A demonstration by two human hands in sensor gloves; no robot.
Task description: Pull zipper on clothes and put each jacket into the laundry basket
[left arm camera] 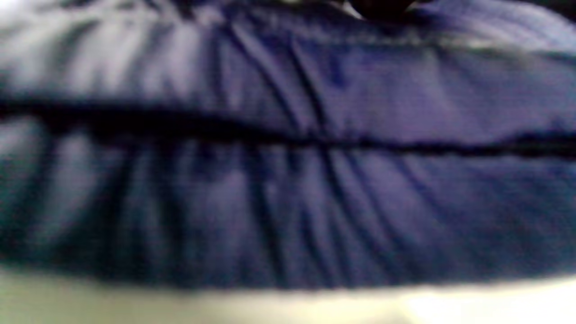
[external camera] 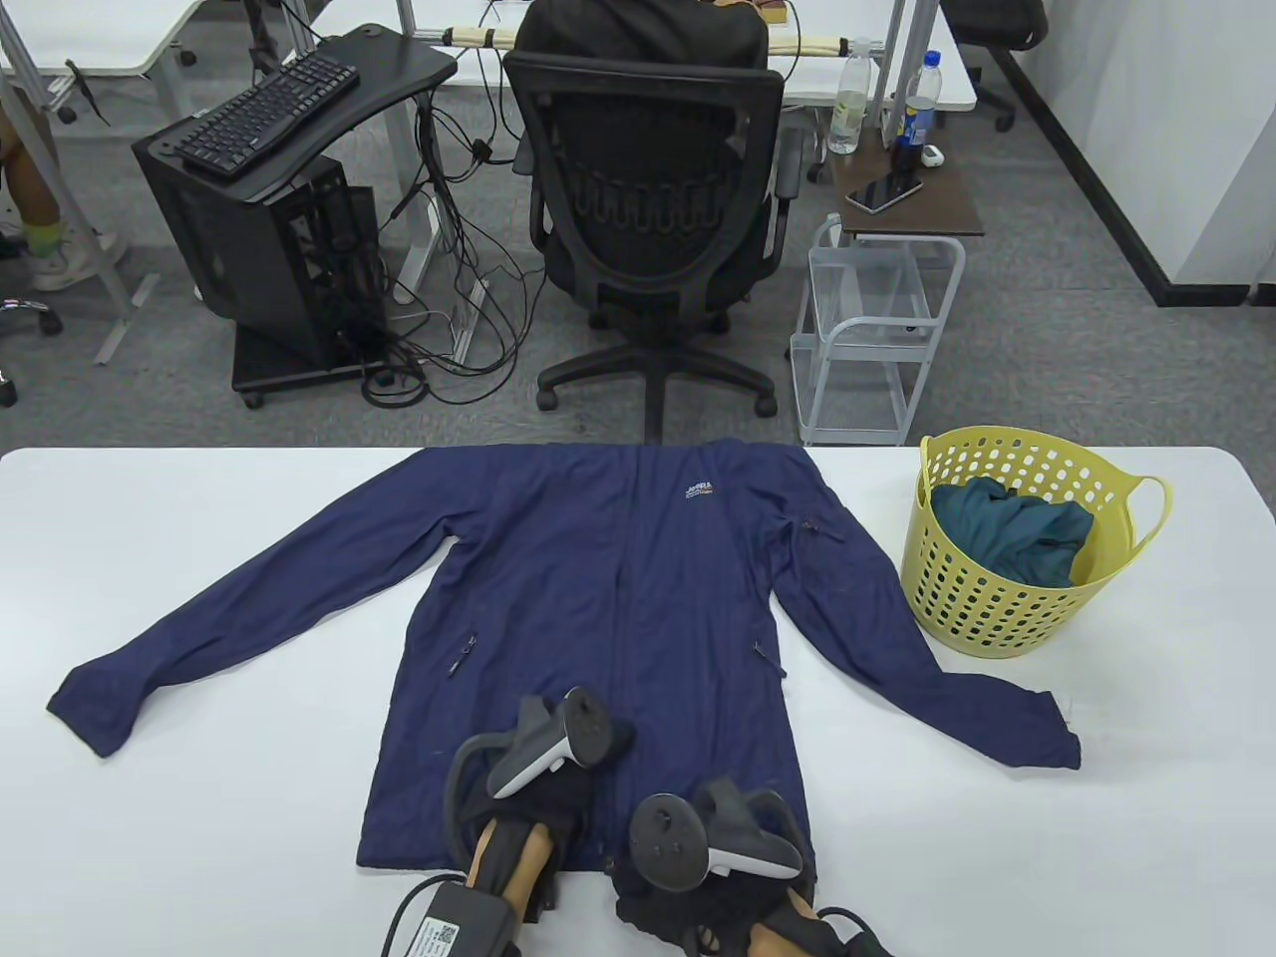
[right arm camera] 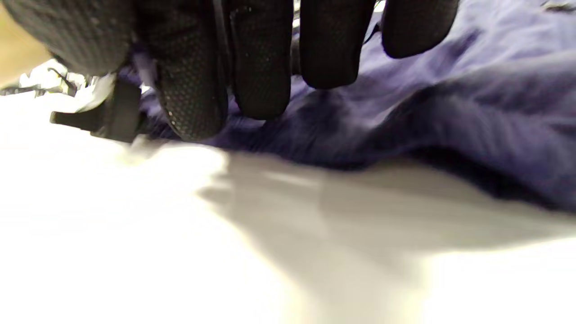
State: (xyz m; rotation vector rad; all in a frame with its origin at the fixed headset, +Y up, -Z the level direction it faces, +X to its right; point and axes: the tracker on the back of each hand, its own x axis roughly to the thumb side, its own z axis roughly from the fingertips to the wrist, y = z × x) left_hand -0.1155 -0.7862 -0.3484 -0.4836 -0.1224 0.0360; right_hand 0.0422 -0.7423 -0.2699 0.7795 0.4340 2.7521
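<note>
One long white table (external camera: 199,797) fills the lower half of the table view, and spread flat across it, sleeves out to both sides, lies a navy jacket (external camera: 618,598), collar at the far edge and hem toward the person. Off to the right on the same table sits a yellow laundry basket (external camera: 1007,618), clear of the jacket's sleeve, with a teal garment (external camera: 1007,538) already bundled inside. Down at the hem, both gloved hands are on the jacket: the left hand (external camera: 543,788) sits on the cloth just left of the front zipper line, the right hand (external camera: 698,887) at the bottom edge just right of it. From above the trackers cover the fingers, so only the wrist cameras help. On the right wrist view the fingers (right arm camera: 261,58) hang pressed together side by side, tips down on the hem where cloth meets table, beside a small dark part I cannot identify; whether they pinch anything I cannot tell. On the left wrist view it's blurred navy cloth with a dark seam running across, a dark patch at the top edge, so that hand's state I cannot tell.
</note>
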